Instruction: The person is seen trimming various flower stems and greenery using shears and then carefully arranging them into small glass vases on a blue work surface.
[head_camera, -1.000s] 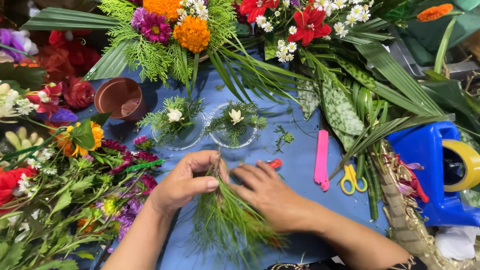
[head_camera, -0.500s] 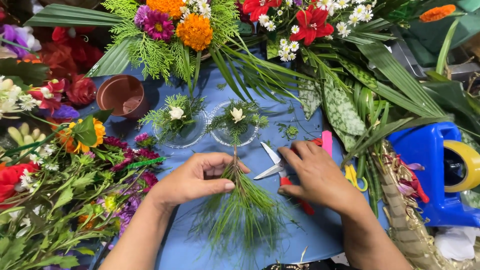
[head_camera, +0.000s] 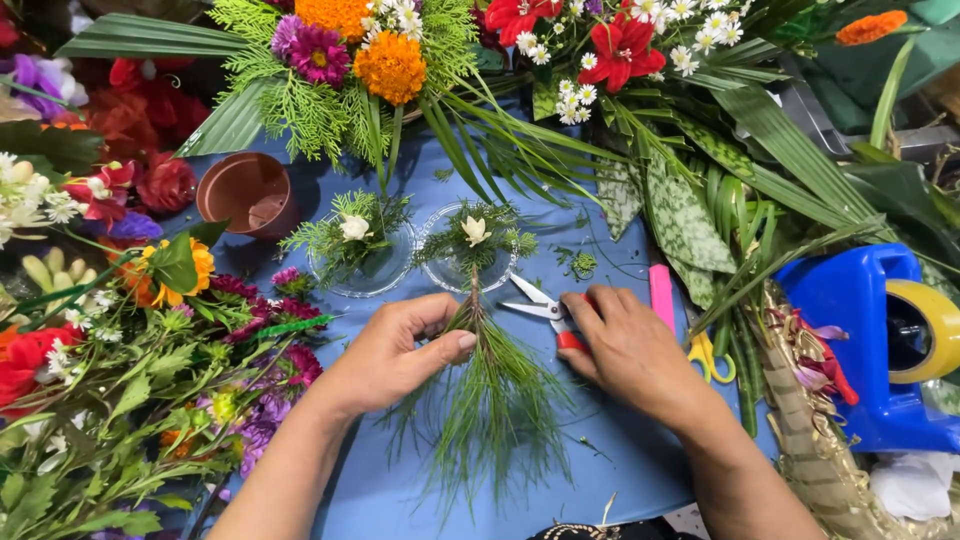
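left hand (head_camera: 395, 350) palm down, fingers clamped on pine sprig bundle (head_camera: 490, 400), right hand (head_camera: 625, 345) fingers gripping scissors (head_camera: 545, 310)

Both hands (head_camera: 395, 352) (head_camera: 625, 345) down, fingers (head_camera: 440, 347) curled.

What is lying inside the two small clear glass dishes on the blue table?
Each clear glass dish, left and right, holds green sprigs with one small white flower on top. The greenery covers the dish bottoms, so anything underneath is hidden.
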